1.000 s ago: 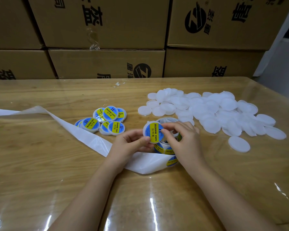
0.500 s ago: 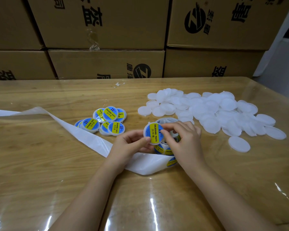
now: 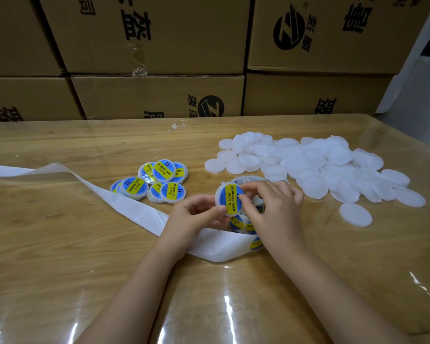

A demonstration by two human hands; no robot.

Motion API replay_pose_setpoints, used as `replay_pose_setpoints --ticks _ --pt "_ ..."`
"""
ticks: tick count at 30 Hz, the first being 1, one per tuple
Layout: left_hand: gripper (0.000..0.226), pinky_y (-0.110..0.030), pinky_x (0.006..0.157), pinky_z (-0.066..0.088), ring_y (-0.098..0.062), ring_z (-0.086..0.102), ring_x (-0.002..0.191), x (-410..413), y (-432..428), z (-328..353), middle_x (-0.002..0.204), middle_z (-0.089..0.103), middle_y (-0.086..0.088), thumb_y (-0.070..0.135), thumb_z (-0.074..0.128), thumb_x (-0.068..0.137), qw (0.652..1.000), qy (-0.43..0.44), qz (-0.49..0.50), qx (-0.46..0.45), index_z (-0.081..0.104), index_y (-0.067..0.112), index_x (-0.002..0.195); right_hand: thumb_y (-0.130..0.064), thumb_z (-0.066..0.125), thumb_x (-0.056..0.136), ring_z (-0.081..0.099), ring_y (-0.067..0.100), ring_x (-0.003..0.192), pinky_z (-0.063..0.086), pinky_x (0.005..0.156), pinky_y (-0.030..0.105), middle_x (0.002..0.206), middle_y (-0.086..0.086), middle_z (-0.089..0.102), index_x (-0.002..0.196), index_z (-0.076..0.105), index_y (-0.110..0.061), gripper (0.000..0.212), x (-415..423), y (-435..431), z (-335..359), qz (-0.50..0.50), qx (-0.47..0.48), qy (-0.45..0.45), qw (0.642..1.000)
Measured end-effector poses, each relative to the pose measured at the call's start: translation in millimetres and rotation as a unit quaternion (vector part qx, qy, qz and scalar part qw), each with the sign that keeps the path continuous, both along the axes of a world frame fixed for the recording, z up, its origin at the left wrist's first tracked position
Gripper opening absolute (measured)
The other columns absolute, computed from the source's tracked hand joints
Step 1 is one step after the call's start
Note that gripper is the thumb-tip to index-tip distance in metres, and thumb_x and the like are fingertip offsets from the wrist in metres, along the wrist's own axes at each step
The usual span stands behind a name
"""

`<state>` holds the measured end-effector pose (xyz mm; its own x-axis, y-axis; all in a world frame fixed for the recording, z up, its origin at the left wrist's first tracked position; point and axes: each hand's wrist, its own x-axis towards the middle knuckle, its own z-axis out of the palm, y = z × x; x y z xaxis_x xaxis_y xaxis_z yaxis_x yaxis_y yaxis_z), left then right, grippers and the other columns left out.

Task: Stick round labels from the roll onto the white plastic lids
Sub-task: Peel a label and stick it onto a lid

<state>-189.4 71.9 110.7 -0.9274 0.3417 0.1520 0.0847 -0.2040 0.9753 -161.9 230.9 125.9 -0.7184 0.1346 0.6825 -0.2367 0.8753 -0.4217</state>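
Two hands pinch one lid [image 3: 218,198]: left hand [image 3: 193,216] underneath, right hand [image 3: 271,207] fingers [image 3: 252,188] now slid inward, rubbing the label [image 3: 230,197] down.

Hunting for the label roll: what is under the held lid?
Under the held lid part of the label roll shows, bearing blue-yellow labels. The left hand and right hand hide the rest.

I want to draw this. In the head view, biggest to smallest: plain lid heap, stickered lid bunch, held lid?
1. plain lid heap
2. stickered lid bunch
3. held lid, nearer the camera yet plainly the smallest
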Motion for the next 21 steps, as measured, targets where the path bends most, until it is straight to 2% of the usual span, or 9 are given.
replay_pose_setpoints --ticks 3,6,11,16,18,21 --pt "0.008 -0.025 0.064 0.055 -0.018 0.07 0.07 0.5 -0.5 0.2 0.075 0.073 -0.008 0.018 0.071 0.071 1.0 -0.004 -0.006 -0.004 0.076 0.019 0.077 -0.026 0.074 0.08 0.054 0.016 0.082 0.02 0.085 0.028 0.069 -0.013 0.063 0.099 0.068 -0.02 0.021 0.0 1.3 1.3 -0.005 -0.009 -0.023 1.0" --pt "0.008 -0.029 0.065 0.057 -0.02 0.07 0.071 0.8 -0.5 0.2 0.076 0.073 -0.009 0.018 0.07 0.071 1.0 -0.004 -0.01 -0.005 0.075 0.018 0.078 -0.028 0.073 0.079 0.055 0.018 0.08 0.021 0.086 0.029 0.067 -0.013 0.061 0.099 0.068 -0.019 0.022 0.6 0.2 1.7 -0.009 -0.004 -0.013 1.0" --pt "0.005 -0.024 0.061 0.055 -0.017 0.07 0.067 -0.4 -2.3 1.3 0.076 0.073 -0.006 0.014 0.072 0.076 1.0 -0.009 -0.009 0.009 0.075 0.018 0.078 -0.039 0.072 0.08 0.051 0.016 0.079 0.021 0.081 0.026 0.074 -0.015 0.041 0.098 0.068 -0.023 0.024 -0.5 3.2 3.5 -0.027 -0.015 -0.031 0.999" --pt "0.011 -0.023 0.059 0.054 -0.015 0.068 0.066 -1.9 -4.8 0.0 0.072 0.071 -0.006 0.018 0.066 0.075 0.997 -0.045 -0.026 0.051 0.076 0.015 0.08 -0.038 0.065 0.083 0.053 0.012 0.082 0.022 0.086 0.026 0.073 -0.013 0.058 0.1 0.067 -0.025 0.022 1.7 1.9 5.1 0.048 -0.04 -0.043 0.997" --pt "0.01 -0.022 0.059 0.053 -0.014 0.068 0.066 -2.6 -6.7 0.4 0.071 0.071 -0.006 0.021 0.073 0.072 0.996 -0.049 -0.034 0.066 0.076 0.015 0.079 -0.037 0.063 0.08 0.055 0.013 0.083 0.024 0.087 0.028 0.076 -0.013 0.061 0.102 0.068 -0.024 0.026 3.4 -1.6 5.6 0.068 -0.032 -0.034 0.997" --pt "0.023 -0.022 0.058 0.054 -0.014 0.068 0.064 -3.4 -8.5 1.0 0.069 0.07 -0.006 0.034 0.086 0.059 0.994 -0.056 -0.044 0.083 0.074 0.017 0.07 -0.044 0.058 0.078 0.056 0.013 0.084 0.024 0.088 0.027 0.081 -0.014 0.061 0.105 0.067 -0.023 0.036 6.0 -4.1 7.9 0.088 -0.029 -0.032 0.995"
